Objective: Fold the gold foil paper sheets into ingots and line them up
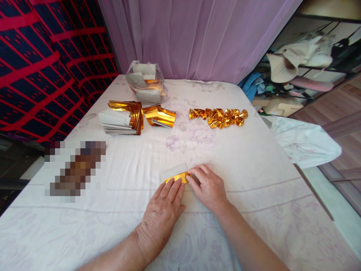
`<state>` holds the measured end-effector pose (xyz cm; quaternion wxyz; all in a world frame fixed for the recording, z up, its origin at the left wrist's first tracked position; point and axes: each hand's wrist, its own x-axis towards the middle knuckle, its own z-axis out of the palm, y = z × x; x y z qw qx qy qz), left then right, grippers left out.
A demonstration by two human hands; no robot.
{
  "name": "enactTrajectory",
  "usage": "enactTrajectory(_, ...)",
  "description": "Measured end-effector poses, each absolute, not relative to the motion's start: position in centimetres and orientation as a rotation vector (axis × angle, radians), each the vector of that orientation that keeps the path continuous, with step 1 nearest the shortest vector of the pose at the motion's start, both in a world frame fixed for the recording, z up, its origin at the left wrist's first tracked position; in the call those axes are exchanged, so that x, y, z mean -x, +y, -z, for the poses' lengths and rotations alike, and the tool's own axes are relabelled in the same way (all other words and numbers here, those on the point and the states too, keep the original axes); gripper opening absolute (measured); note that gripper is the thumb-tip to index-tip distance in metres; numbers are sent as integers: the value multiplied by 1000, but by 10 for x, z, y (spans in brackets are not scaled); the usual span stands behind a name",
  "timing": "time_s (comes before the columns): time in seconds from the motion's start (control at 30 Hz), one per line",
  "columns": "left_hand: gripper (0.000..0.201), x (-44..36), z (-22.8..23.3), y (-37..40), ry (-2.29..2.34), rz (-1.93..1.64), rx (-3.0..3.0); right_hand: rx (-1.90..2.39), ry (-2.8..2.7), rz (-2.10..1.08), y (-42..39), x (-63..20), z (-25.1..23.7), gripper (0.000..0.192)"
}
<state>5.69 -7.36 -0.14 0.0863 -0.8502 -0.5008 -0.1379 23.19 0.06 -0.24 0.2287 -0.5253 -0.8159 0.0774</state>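
A sheet of gold foil paper (176, 177), partly folded with its whitish back showing along the far side, lies on the table in front of me. My left hand (165, 207) rests flat on its near edge, fingers stretched out. At the sheet's right end, my right hand (207, 186) pinches the corner between thumb and forefinger. Beyond them is a stack of bent gold-and-white foil sheets (117, 122), with a few looser foil sheets (160, 116) beside it. Folded gold foil pieces (222, 117) lie in a cluster to the right.
A clear plastic bag (145, 81) with more sheets stands at the back of the table (248, 158), which has a flowered cloth. A blurred-out object (77, 169) lies at the left. Shelves with hats (284, 62) stand at the right, behind a white cloth bundle (307, 143).
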Motion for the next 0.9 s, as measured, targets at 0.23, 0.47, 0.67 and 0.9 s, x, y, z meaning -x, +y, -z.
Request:
enactTrajectory(0.23,38,-61,0,-84,-1520,312,2546,1416,-2265,-190,0,-234,4,17)
enactTrajectory(0.47,39,-58,-2,-75,-1494,374,2581,1324,-2273,-153,0,-237,9,22)
enactTrajectory(0.67,41,-57,1,-78,-1523,379,2615,1353,-2263,-120,2,-236,8,23)
enactTrajectory(0.9,37,-57,-5,-76,-1576,362,2621,1392,-2241,-152,2,-233,5,20)
